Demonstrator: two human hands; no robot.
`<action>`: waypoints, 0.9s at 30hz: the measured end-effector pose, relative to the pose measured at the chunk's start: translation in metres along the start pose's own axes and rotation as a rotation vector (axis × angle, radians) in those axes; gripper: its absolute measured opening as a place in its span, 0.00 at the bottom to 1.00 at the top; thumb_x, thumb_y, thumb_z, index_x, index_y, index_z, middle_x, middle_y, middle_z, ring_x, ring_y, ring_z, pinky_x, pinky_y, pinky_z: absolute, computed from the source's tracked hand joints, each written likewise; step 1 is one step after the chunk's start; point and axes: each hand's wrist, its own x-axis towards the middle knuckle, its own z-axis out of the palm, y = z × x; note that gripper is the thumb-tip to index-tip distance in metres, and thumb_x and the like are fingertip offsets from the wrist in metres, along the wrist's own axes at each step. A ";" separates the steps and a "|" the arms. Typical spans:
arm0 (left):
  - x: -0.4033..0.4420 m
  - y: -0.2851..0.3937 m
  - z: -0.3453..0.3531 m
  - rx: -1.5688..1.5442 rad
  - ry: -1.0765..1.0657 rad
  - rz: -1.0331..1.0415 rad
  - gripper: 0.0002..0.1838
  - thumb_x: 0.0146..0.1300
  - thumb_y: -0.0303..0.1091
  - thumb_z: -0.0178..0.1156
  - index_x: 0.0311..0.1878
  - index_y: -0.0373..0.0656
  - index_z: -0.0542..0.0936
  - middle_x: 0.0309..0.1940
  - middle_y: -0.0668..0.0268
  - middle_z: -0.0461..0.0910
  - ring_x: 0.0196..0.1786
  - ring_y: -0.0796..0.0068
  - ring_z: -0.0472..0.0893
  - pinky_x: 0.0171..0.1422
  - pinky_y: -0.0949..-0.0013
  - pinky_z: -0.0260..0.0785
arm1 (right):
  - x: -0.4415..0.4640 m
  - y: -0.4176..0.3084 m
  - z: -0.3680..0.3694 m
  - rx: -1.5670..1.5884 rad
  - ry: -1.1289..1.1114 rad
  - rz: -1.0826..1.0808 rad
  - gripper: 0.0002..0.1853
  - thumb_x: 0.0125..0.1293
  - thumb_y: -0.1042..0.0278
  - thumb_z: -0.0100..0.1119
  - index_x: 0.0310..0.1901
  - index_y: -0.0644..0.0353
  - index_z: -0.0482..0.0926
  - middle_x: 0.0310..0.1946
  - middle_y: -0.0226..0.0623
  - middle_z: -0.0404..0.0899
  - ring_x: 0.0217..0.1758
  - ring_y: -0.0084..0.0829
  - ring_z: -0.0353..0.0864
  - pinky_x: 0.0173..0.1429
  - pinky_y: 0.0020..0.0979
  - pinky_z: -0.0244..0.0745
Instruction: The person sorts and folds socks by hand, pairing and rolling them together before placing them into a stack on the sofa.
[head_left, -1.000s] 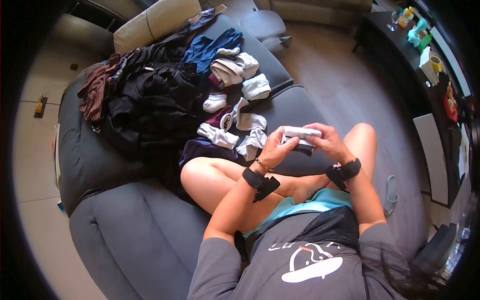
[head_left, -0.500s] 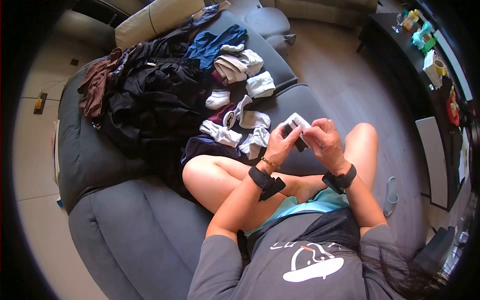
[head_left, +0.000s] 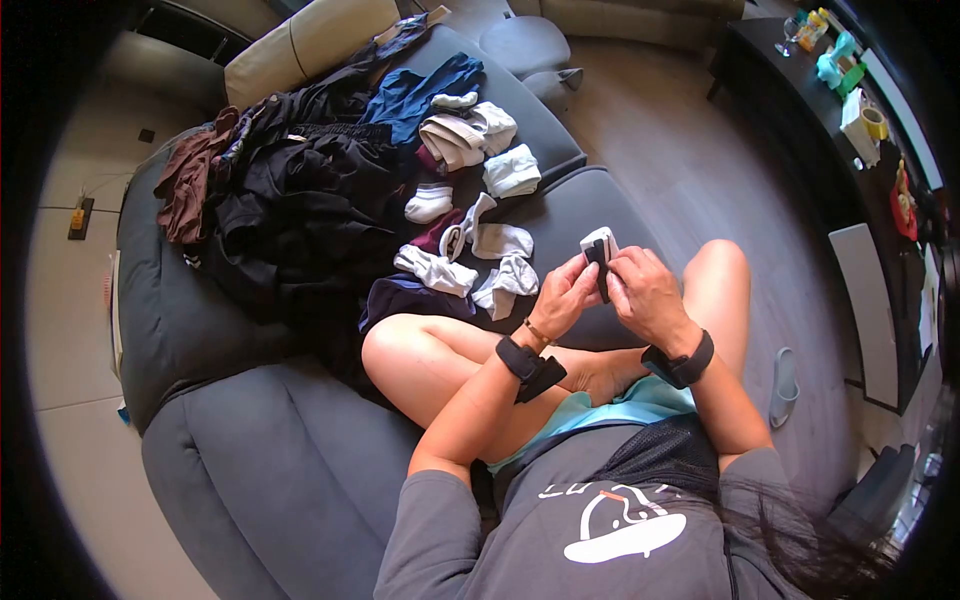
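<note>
In front of my crossed legs, a small folded white-and-black sock [head_left: 601,243] is held up between both hands. My left hand [head_left: 566,299] pinches its left side, thumb against the black part. The fingers of my right hand [head_left: 648,294] close on its right edge and cover part of it. Left of my hands lie loose white socks [head_left: 436,270] and grey-white socks [head_left: 503,240] on the sofa. Farther back are a folded white pair [head_left: 512,170], a rolled white sock [head_left: 429,203] and a beige-and-white folded bundle [head_left: 455,140].
A heap of black clothes [head_left: 300,190] spreads over the grey sofa [head_left: 270,450], with a brown garment [head_left: 197,180] and a blue one [head_left: 425,88] beside it. A dark cabinet [head_left: 775,75] stands at the right. A slipper [head_left: 785,388] lies on the floor.
The sock has turned more upright between my hands, showing a black strip along its front. My fingers have shifted slightly on it. The view has moved a little.
</note>
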 end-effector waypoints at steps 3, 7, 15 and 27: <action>-0.001 0.000 0.003 0.083 0.003 0.043 0.17 0.70 0.36 0.51 0.58 0.40 0.69 0.44 0.72 0.76 0.44 0.86 0.75 0.46 0.78 0.74 | -0.003 0.002 0.005 0.087 0.005 0.027 0.06 0.55 0.75 0.54 0.35 0.66 0.74 0.36 0.47 0.74 0.40 0.47 0.75 0.46 0.41 0.72; -0.001 -0.004 0.003 0.134 0.053 0.081 0.17 0.68 0.33 0.53 0.57 0.36 0.70 0.46 0.66 0.76 0.47 0.81 0.75 0.45 0.76 0.74 | -0.005 0.001 0.007 0.195 -0.009 0.112 0.07 0.56 0.76 0.54 0.37 0.66 0.73 0.37 0.48 0.73 0.40 0.48 0.75 0.45 0.41 0.72; 0.015 -0.022 -0.006 0.307 0.296 0.237 0.10 0.69 0.34 0.52 0.48 0.39 0.72 0.36 0.72 0.75 0.37 0.86 0.72 0.36 0.80 0.67 | -0.007 0.002 0.017 0.614 -0.101 0.186 0.07 0.62 0.76 0.53 0.41 0.66 0.72 0.35 0.41 0.72 0.37 0.34 0.75 0.46 0.31 0.71; 0.018 -0.017 -0.009 0.362 0.498 0.183 0.08 0.67 0.28 0.45 0.44 0.37 0.73 0.30 0.69 0.75 0.32 0.81 0.74 0.36 0.74 0.69 | -0.006 0.011 0.018 1.473 -0.230 0.568 0.08 0.69 0.72 0.51 0.48 0.62 0.70 0.38 0.26 0.74 0.42 0.16 0.73 0.48 0.21 0.71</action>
